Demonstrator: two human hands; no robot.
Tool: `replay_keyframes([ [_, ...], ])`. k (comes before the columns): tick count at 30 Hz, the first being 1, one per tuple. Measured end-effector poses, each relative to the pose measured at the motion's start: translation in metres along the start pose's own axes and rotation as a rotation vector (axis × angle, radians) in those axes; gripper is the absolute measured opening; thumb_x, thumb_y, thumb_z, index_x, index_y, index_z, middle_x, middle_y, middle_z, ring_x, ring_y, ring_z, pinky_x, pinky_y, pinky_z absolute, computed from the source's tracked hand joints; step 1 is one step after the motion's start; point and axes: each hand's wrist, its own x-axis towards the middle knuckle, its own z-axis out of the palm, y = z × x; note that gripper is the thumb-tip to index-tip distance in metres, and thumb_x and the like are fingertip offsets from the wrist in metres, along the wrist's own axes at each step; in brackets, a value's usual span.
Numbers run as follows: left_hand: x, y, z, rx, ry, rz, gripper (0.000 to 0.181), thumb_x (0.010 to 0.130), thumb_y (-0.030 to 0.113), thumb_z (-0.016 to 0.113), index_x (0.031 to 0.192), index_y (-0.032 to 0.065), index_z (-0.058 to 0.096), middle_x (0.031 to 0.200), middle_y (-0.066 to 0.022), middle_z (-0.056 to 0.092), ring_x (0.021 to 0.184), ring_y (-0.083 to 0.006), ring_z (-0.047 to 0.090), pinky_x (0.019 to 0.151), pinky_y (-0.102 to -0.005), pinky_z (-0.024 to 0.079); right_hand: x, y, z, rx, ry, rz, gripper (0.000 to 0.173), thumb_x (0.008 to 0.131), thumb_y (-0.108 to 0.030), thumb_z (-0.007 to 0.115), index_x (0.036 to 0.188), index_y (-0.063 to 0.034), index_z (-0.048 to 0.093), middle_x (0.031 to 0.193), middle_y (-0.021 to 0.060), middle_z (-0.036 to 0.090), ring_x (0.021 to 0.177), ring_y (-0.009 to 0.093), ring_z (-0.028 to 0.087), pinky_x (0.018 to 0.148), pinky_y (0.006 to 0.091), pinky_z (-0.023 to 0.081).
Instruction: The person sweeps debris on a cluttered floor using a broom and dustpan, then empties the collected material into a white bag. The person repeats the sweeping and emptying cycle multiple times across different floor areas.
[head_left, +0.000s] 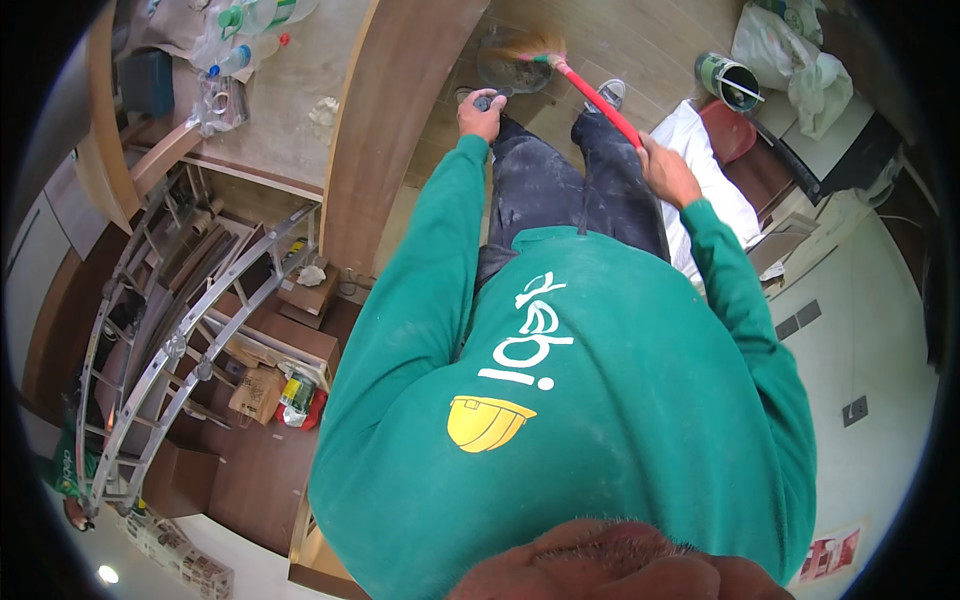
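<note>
My right hand (667, 171) grips the red handle (604, 105) of a broom. Its straw-coloured bristles (529, 46) spread over a grey, see-through dustpan (516, 73) on the floor, with dusty debris in the pan. In my left hand (480, 116) is a dark rounded piece (484, 103); whether it joins the dustpan cannot be seen. Both hands are in front of my dusty dark trousers (536, 172). One sneaker (611, 94) shows beside the broom handle, and the other is mostly hidden behind my left hand.
An aluminium ladder (174, 349) lies to the left, near a wooden panel (405, 112). Plastic bottles (232, 60) rest on a board. On the right are a bucket (726, 81), a white sack (694, 202) and a red container (727, 131). Another person's sleeve (66, 457) shows far left.
</note>
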Motion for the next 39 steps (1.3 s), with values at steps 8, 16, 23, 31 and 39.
replay_keyframes([
  [8, -0.012, -0.006, -0.018, 0.047, -0.043, 0.066, 0.026, 0.078, 0.019, 0.083, 0.1, 0.0081, 0.075, 0.115, -0.0158, 0.071, 0.108, -0.0325, 0.066, 0.098, -0.0433, 0.051, -0.088, -0.014, 0.016, 0.257, 0.084, 0.092, 0.047, 0.106, -0.029, 0.046, 0.142, 0.001, 0.054, 0.126, 0.0334, 0.062, 0.119, 0.049, 0.059, 0.103, 0.05, 0.046],
  [16, -0.02, -0.014, -0.02, 0.072, -0.016, 0.115, 0.031, 0.08, 0.023, 0.083, 0.105, 0.0063, 0.074, 0.124, -0.0158, 0.069, 0.121, -0.0326, 0.063, 0.106, -0.0426, 0.047, -0.114, -0.021, -0.023, 0.506, -0.05, 0.28, 0.051, 0.107, -0.029, 0.047, 0.146, 0.0041, 0.051, 0.097, 0.0181, 0.068, 0.09, 0.025, 0.065, 0.086, 0.0362, 0.05],
  [23, -0.032, -0.039, -0.029, 0.02, 0.017, 0.106, 0.031, 0.08, 0.022, 0.084, 0.105, 0.0073, 0.075, 0.122, -0.0147, 0.07, 0.12, -0.0313, 0.064, 0.106, -0.0414, 0.047, -0.113, -0.004, -0.05, 0.494, -0.014, 0.251, 0.051, 0.106, -0.03, 0.05, 0.145, 0.0021, 0.054, 0.07, 0.0004, 0.05, 0.062, 0.01, 0.047, 0.061, 0.03, 0.042],
  [31, -0.061, -0.033, -0.042, 0.028, 0.055, 0.084, 0.03, 0.08, 0.021, 0.084, 0.105, 0.0072, 0.075, 0.12, -0.0154, 0.071, 0.117, -0.0306, 0.065, 0.105, -0.0403, 0.048, -0.091, 0.025, -0.094, 0.615, -0.066, 0.279, 0.048, 0.105, -0.031, 0.051, 0.144, -0.004, 0.056, 0.071, -0.0064, 0.045, 0.053, 0.004, 0.038, 0.044, 0.024, 0.033],
  [39, -0.092, -0.073, -0.041, 0.087, 0.083, 0.089, 0.029, 0.079, 0.02, 0.084, 0.104, 0.0074, 0.075, 0.12, -0.0146, 0.071, 0.116, -0.0306, 0.065, 0.103, -0.0419, 0.049, -0.054, 0.064, -0.068, 0.258, 0.122, 0.057, 0.047, 0.106, -0.031, 0.045, 0.138, 0.0019, 0.057, 0.093, 0.0185, 0.067, 0.083, 0.03, 0.065, 0.077, 0.0417, 0.051],
])
